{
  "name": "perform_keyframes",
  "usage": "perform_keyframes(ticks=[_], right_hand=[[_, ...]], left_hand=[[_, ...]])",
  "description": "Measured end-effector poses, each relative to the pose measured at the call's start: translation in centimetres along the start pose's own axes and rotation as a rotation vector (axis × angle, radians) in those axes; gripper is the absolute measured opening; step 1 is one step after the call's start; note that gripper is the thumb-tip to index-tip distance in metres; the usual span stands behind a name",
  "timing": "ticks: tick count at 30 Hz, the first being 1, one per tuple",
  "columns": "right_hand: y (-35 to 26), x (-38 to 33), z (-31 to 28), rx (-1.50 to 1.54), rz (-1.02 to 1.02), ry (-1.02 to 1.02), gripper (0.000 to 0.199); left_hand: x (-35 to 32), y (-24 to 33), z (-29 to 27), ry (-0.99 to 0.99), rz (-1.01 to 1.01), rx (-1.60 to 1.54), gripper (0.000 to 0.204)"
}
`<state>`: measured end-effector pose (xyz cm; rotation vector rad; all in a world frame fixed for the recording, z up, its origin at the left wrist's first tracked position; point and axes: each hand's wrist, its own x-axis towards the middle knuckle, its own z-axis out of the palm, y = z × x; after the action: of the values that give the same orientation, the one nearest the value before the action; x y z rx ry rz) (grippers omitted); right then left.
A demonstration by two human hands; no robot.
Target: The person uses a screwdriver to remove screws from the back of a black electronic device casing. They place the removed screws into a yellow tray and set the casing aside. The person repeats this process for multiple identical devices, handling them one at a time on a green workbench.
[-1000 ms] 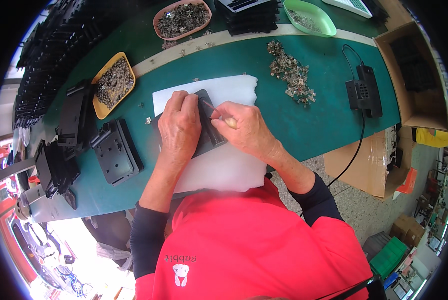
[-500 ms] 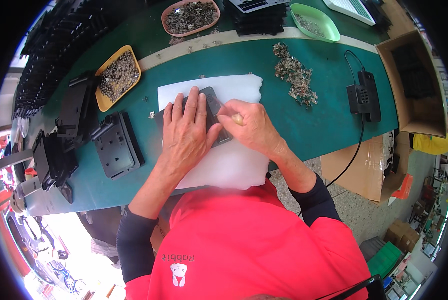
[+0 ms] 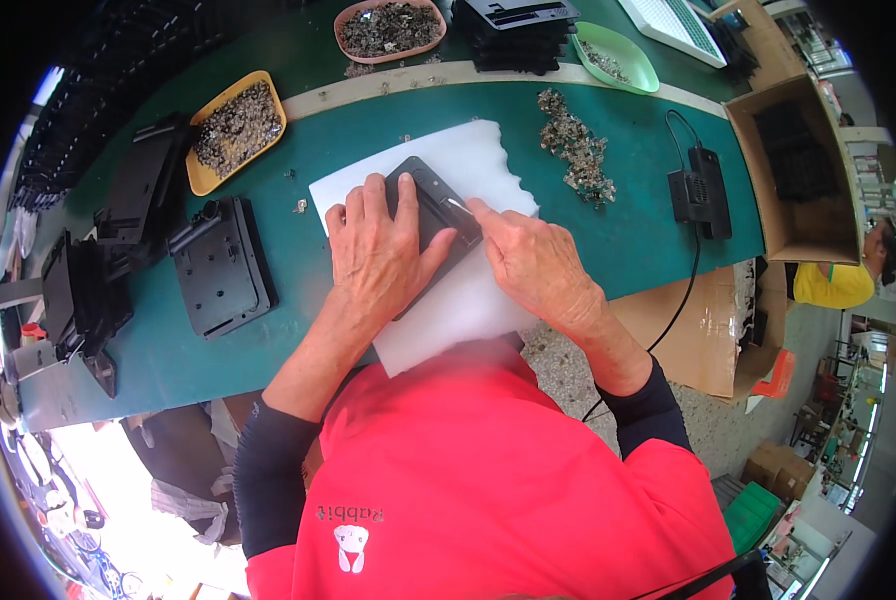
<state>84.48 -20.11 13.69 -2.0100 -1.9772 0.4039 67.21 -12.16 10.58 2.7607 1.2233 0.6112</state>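
A dark grey plastic panel [image 3: 430, 190] lies slantwise on a white foam sheet [image 3: 463, 305]. My left hand [image 3: 373, 245] rests flat on the panel, fingers stretched out and thumb spread, holding it down. At the panel's right edge, my right hand [image 3: 543, 262] is closed around a small hand tool with a thin, shiny blade [image 3: 458, 206]. The index finger stretches along the tool toward the blade, which touches or nearly touches the panel. The tool's handle is hidden inside the hand, and its exact kind cannot be made out.
On the green table, black plastic housings [image 3: 223, 268] stand left. Small clear parts fill yellow [image 3: 208, 180], pink [image 3: 340, 45] and green trays [image 3: 643, 78]; a loose heap [image 3: 578, 150] lies right. A black adapter [image 3: 703, 195] with cable and a cardboard box [image 3: 743, 110] sit farther right. A person [image 3: 833, 285] is beyond.
The panel and foam sheet have turned, the panel's top now leaning left. My right hand has shifted right and slightly down, its index finger now extended; the tool's pale handle has gone out of sight.
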Motion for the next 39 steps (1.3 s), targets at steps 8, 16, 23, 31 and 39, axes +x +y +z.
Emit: perform_keyframes(ticks=[8,16,23,31,39], right_hand=[[-0.4,-0.3,0.6,-0.237,-0.130,0.094,0.041],[-0.5,-0.2,1.2,-0.233,-0.120,0.120,0.044],[-1.3,0.2,0.9,-0.252,-0.069,0.017,0.046],[-2.7,1.9,-1.9,-0.296,-0.184,-0.113,0.031],[-2.9,2.5,-1.4,-0.332,-0.328,-0.045,0.009]], left_hand=[[-0.6,0.8,0.1,0.012,-0.094,-0.013,0.063],[-0.1,1.2,0.0,-0.015,-0.114,0.009,0.063],[0.1,1.2,0.1,0.002,-0.098,-0.027,0.063],[-0.1,1.1,0.5,0.017,-0.069,-0.101,0.062],[0.3,1.2,0.2,0.053,-0.059,-0.064,0.061]])
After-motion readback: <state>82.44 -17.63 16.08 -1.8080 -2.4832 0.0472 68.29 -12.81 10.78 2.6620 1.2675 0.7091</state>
